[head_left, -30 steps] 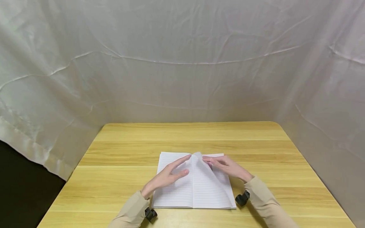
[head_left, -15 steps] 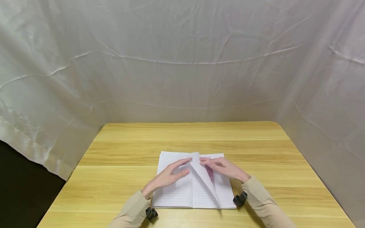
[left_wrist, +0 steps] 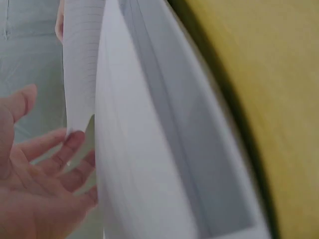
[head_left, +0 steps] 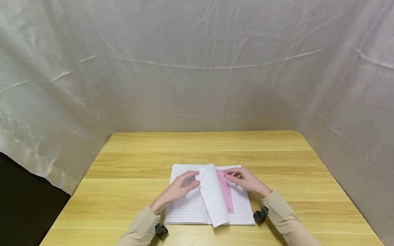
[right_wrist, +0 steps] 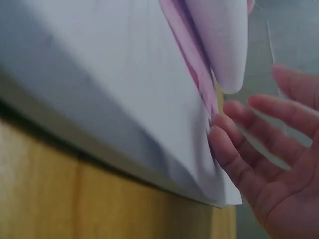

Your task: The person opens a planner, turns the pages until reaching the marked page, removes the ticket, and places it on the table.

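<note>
A lined notebook [head_left: 184,213] lies spread open on the table. One loose-standing page [head_left: 213,196] is lifted and curls over toward the left half. My left hand [head_left: 175,190] is at that page's left edge; in the left wrist view a fingertip touches the page [left_wrist: 82,64] while the thumb stays apart from it. On the right half lies a pink ruler [head_left: 226,193] with grid marks, its left side partly under the curling page. My right hand [head_left: 248,181] is at the ruler's upper end, fingers loosely bent; in the right wrist view fingertips [right_wrist: 223,142] rest at the ruler [right_wrist: 192,62] and paper.
The wooden table [head_left: 138,160] extends around the notebook, with rounded far corners. Pale grey cloth [head_left: 197,95] hangs behind it and at both sides. A dark area [head_left: 24,201] lies past the left edge. Black wrist cameras [head_left: 261,214] sit on both sleeves.
The page has turned from the right half toward the left, uncovering much more of the pink ruler. My left hand has shifted slightly left. My right hand has moved slightly right, off the page.
</note>
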Tool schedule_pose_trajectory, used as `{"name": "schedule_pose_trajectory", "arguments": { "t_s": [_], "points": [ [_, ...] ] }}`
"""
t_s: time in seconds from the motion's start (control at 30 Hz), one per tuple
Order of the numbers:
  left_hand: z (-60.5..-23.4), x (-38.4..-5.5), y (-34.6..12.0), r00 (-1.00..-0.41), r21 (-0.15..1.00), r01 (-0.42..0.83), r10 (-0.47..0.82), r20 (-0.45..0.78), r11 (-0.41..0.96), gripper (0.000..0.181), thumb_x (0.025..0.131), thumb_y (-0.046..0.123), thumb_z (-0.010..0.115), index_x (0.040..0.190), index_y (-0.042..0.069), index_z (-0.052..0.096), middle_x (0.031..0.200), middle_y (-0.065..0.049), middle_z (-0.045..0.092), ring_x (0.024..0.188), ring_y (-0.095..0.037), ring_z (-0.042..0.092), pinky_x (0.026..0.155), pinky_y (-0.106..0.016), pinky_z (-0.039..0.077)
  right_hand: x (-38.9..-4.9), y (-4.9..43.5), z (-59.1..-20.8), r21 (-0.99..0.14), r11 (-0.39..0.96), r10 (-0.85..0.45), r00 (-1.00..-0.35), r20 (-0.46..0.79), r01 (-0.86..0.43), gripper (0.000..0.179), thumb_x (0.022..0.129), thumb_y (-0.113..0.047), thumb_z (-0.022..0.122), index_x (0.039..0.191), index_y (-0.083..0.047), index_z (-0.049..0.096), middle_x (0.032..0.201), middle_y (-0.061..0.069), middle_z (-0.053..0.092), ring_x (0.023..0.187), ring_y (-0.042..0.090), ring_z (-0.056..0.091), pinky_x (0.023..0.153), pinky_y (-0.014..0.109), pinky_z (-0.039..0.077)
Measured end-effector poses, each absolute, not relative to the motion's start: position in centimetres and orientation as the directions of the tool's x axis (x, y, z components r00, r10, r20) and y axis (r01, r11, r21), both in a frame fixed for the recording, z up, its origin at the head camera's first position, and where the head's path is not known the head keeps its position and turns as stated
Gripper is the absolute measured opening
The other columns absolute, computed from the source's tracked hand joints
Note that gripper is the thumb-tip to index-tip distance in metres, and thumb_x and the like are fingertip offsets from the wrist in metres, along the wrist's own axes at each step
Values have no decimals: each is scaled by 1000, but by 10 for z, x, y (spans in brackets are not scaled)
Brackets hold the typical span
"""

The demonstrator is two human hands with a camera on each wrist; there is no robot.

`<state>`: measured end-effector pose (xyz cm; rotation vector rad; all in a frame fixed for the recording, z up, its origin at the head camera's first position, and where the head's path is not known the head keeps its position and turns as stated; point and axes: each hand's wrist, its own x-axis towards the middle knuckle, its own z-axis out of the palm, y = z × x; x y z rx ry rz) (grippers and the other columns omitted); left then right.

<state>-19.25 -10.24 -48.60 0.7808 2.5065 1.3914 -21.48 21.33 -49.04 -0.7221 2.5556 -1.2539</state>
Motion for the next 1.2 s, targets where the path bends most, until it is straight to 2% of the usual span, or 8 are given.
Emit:
{"name": "schedule_pose_trajectory", "arguments": {
  "t_s": [0.1,0.2,0.53,0.7,0.77,0.97,1.07,1.2],
  "points": [
    [-487,-193,-104,-875,835,322,477,83,446,54,100,31,61,142,-3,53,147,-23,53,141,-43,46,118,-60,34,-217,216,-493,-788,534,-488,-873,8,-306,41,100,-21,62,131,5,62,96,15,70,75,13,64,61,22,55],
    [-488,-192,-104,-907,842,267,418,54,469,56,98,32,65,140,-4,53,146,-24,53,140,-44,47,118,-59,36,-218,217,-494,-785,540,-487,-873,4,-305,41,98,-19,64,131,5,61,84,8,66,64,10,58,54,20,50],
    [-491,-193,-108,-963,800,136,267,-32,584,74,89,45,72,138,-7,52,145,-28,51,135,-47,48,111,-64,41,-224,219,-497,-783,542,-489,-872,1,-305,51,91,-13,72,133,11,57,80,6,63,60,2,51,51,16,41],
    [-491,-192,-108,-972,722,125,232,-50,680,88,82,52,77,141,-8,49,150,-28,45,139,-48,42,113,-68,36,-225,219,-499,-795,529,-495,-869,-5,-296,53,90,-13,73,134,12,55,78,6,63,60,1,50,51,15,38],
    [-490,-192,-108,-971,692,133,232,-51,710,93,80,52,79,141,-10,48,155,-30,38,145,-49,35,118,-67,29,-225,219,-499,-802,527,-490,-872,-15,-282,55,89,-13,74,134,13,54,78,5,62,61,2,49,52,15,37],
    [-490,-187,-105,-943,643,205,325,-73,738,103,80,52,79,149,-11,37,166,-28,11,156,-47,7,126,-63,6,-227,219,-499,-808,541,-467,-882,-59,-233,64,88,-16,76,139,12,50,79,4,61,65,4,50,54,15,38],
    [-490,-186,-104,-897,639,297,436,-66,709,97,85,48,76,152,-7,33,167,-24,12,156,-45,8,126,-64,3,-227,219,-499,-810,541,-468,-881,-65,-227,66,88,-17,77,140,12,48,80,4,61,65,5,50,55,16,39],
    [-491,-185,-105,-798,633,419,597,-85,651,84,91,39,71,156,1,32,168,-20,15,156,-46,8,123,-69,0,-229,217,-499,-804,551,-467,-881,-73,-225,68,87,-18,78,141,12,48,80,4,60,67,5,50,56,15,40]
  ]
}}
